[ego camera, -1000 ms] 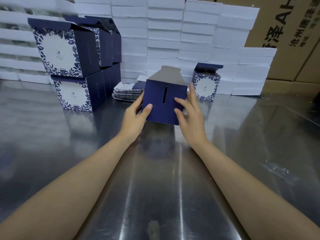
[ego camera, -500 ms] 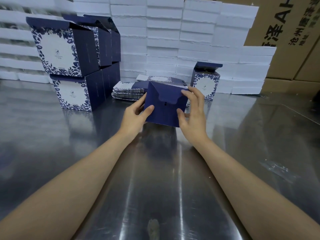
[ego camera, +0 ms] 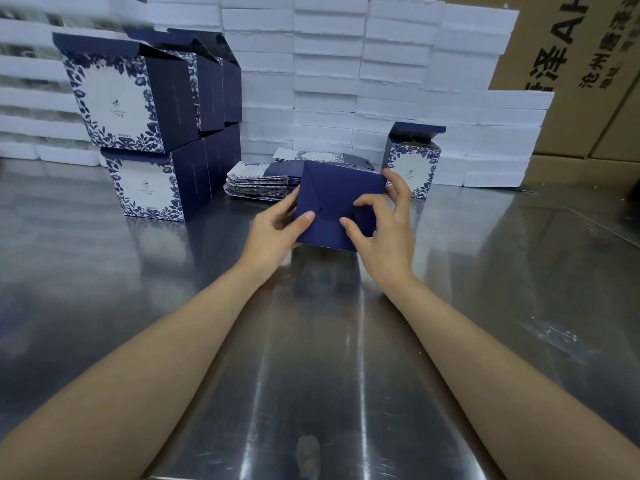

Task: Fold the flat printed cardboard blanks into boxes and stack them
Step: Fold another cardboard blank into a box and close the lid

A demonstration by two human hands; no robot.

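Note:
A navy blue box (ego camera: 332, 199) stands on the steel table (ego camera: 311, 358), its dark bottom panel turned toward me with the flaps folded in. My left hand (ego camera: 277, 230) grips its left edge, thumb on the panel. My right hand (ego camera: 384, 226) holds the right side, with thumb and curled forefinger pressing on the folded flaps. Behind it lies a pile of flat printed blanks (ego camera: 259, 183). Finished blue-and-white floral boxes (ego camera: 145, 133) are stacked two high at the left.
One folded box (ego camera: 412, 161) with its lid flap up stands right of the blanks. White foam slabs (ego camera: 346, 64) form a wall along the back. Brown shipping cartons (ego camera: 588, 81) rise at the right.
The upright grey flap has been folded down over the panel and tucked in. My right hand slid from the box's side onto the flaps. The box tilted slightly toward me.

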